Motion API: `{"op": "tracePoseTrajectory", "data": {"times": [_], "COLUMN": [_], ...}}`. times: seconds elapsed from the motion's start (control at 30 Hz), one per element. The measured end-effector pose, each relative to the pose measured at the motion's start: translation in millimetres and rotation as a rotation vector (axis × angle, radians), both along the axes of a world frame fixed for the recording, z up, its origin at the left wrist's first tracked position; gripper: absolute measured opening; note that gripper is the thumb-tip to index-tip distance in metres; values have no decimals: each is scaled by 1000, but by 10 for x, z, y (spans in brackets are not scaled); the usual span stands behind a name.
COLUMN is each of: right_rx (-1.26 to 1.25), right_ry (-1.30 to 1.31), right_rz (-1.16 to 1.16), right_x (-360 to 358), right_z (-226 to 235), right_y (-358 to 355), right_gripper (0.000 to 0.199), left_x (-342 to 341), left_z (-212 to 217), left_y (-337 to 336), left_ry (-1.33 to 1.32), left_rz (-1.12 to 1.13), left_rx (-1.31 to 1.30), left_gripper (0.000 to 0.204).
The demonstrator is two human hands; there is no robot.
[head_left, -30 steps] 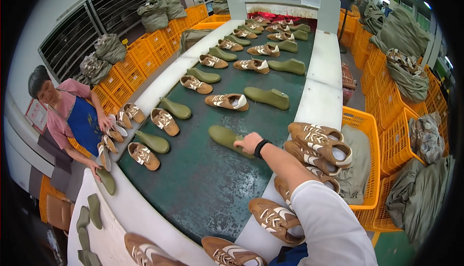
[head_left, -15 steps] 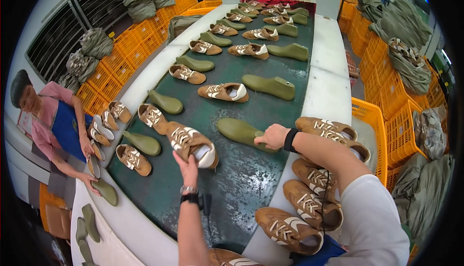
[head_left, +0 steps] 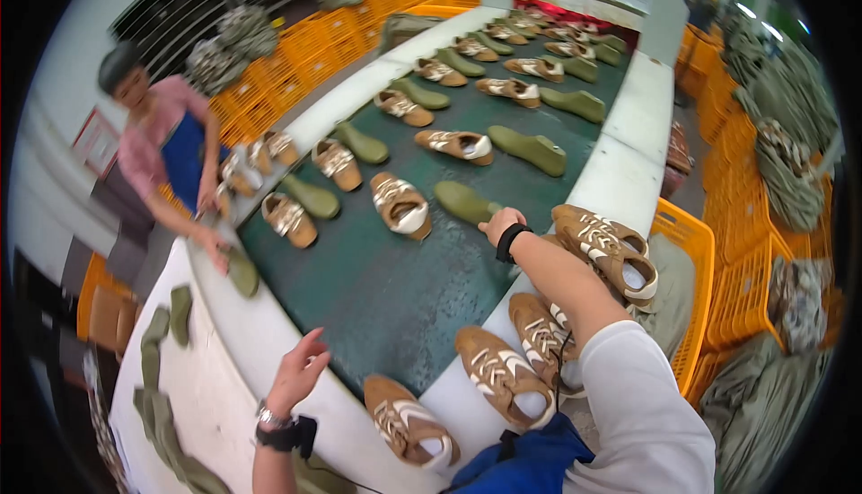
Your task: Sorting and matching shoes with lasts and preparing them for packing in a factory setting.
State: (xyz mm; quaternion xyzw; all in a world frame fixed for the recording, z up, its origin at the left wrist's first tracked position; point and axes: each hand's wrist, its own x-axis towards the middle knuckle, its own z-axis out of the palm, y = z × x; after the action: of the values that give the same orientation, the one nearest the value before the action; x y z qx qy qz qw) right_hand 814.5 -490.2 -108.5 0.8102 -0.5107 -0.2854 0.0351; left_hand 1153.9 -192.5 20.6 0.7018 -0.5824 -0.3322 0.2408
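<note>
My right hand [head_left: 503, 227] has its fingers closed around the heel end of a green shoe last [head_left: 461, 199], which lies on the dark green conveyor belt [head_left: 359, 283]. Left of that last, a brown sneaker with white stripes [head_left: 400, 205] rests on the belt, touched by neither hand. My left hand [head_left: 298, 370] is empty, its fingers apart, above the near white ledge. Close to it, at the belt's near end, sits another brown sneaker [head_left: 411, 422]. Farther up, sneakers and green lasts lie in rows on the belt.
Several brown sneakers [head_left: 505, 377] crowd the right ledge beside my right arm, by an orange crate [head_left: 687, 314]. Across the belt at left, a person in a blue apron [head_left: 182, 157] handles a green last [head_left: 242, 272]. More lasts [head_left: 154, 350] lie on the white side table.
My left hand has let go of the sneaker, now on the belt, and moved back toward the near ledge. My right hand stays at the last's heel end. The view has shifted.
</note>
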Motion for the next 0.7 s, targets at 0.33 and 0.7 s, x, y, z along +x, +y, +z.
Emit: {"op": "tracePoseTrajectory", "data": {"times": [0.33, 0.7], "right_rx": [791, 764], "right_ry": [-777, -983], "right_rz": [791, 591], "right_x": [2088, 2849], "right_z": [774, 176], "right_y": [3058, 5091], "right_gripper": [41, 68], "left_x": [216, 42], "left_z": [-1110, -1588], "left_y": [3608, 3638], "left_ry": [-479, 605], "left_rz": [692, 1303], "left_rx": [-27, -430], "left_gripper": [71, 78]}}
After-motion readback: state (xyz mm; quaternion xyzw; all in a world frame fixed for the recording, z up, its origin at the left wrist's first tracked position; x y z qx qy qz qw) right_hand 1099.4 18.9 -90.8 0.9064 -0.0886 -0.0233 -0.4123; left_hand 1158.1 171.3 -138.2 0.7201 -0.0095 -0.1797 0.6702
